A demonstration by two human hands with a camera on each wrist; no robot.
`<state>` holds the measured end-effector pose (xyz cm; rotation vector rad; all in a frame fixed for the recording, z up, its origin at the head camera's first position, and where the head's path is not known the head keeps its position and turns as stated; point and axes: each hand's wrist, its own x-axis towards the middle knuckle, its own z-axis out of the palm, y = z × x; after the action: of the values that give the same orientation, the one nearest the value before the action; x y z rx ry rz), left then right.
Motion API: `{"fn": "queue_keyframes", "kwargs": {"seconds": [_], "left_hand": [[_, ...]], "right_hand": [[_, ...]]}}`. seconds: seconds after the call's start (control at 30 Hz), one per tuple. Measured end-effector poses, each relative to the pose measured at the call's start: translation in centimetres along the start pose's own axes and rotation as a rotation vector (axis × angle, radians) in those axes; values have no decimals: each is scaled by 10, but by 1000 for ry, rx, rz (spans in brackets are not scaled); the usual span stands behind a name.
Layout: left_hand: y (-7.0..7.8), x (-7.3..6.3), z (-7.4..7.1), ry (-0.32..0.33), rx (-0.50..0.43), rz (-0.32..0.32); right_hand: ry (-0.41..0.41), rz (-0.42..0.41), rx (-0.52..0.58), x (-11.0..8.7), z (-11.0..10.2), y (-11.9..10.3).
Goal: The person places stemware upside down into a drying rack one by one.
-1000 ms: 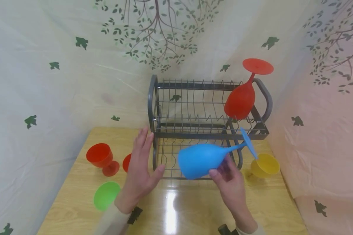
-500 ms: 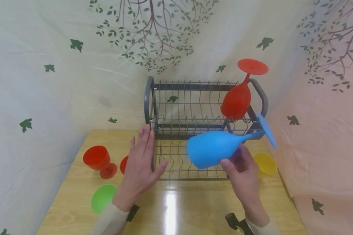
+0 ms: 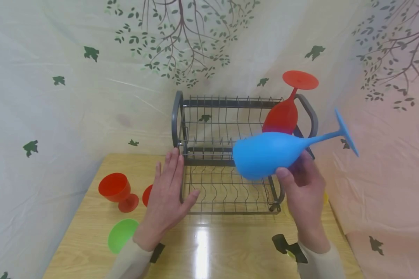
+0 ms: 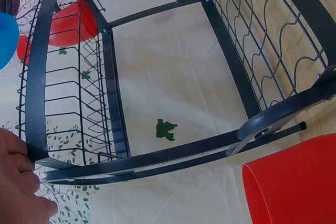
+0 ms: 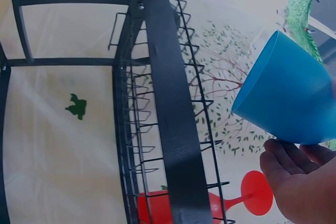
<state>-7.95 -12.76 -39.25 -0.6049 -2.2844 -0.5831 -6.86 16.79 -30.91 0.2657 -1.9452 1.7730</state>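
My right hand (image 3: pixel 305 193) holds a blue plastic wine glass (image 3: pixel 269 153) by its bowl, thumb in front and fingers underneath. The glass lies nearly sideways in the air before the upper tier, mouth to the left, stem and foot to the right. Behind it, a red wine glass (image 3: pixel 283 114) leans upside down in the upper tier of the two-tier dish rack (image 3: pixel 206 162), its bowl partly covered. With fingers extended, my left hand (image 3: pixel 165 199) rests at the rack's left side; its fingertips (image 4: pixel 16 156) touch the upper tier's front corner in the left wrist view.
Left on the wooden table (image 3: pixel 230 244) stand a red footed cup (image 3: pixel 115 188) and a green cup (image 3: pixel 123 234). Another red cup (image 3: pixel 147 195) is mostly hidden by my left hand. A yellow cup (image 3: pixel 325 198) shows behind my right hand. Patterned sheets hang behind and beside the table.
My right hand has carried the blue wine glass up and to the right, before the red one. My left hand has moved against the rack's left side and stayed there.
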Motion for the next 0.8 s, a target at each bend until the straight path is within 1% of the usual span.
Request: {"fn": "queue_keyframes", "kwargs": {"seconds": [0.1,0.2,0.3,0.43,0.57,0.63,0.7,0.77,0.8], "left_hand": [[0,0,0,-14,8,-1],[1,0,0,-29,12,-7],[1,0,0,-38,15,-12],[1,0,-1,-39,21,-17],[1,0,-1,-41,28,-22],[1,0,-2,-42,31,-22],[1,0,-2,-38,30,-20],[1,0,-1,-34,29,-17],[1,0,-1,-32,30,-14]], "right_hand": [[22,0,-4,7,2,-5],[39,26,-30,15,4,-11],[46,30,-40,23,7,-15],[49,-12,-28,36,11,-17],[50,-65,-68,48,14,-18],[45,-83,-52,54,15,-17],[42,-98,-67,59,17,-17],[32,-107,-31,64,18,-15],[26,-111,-30,67,19,-14]]}}
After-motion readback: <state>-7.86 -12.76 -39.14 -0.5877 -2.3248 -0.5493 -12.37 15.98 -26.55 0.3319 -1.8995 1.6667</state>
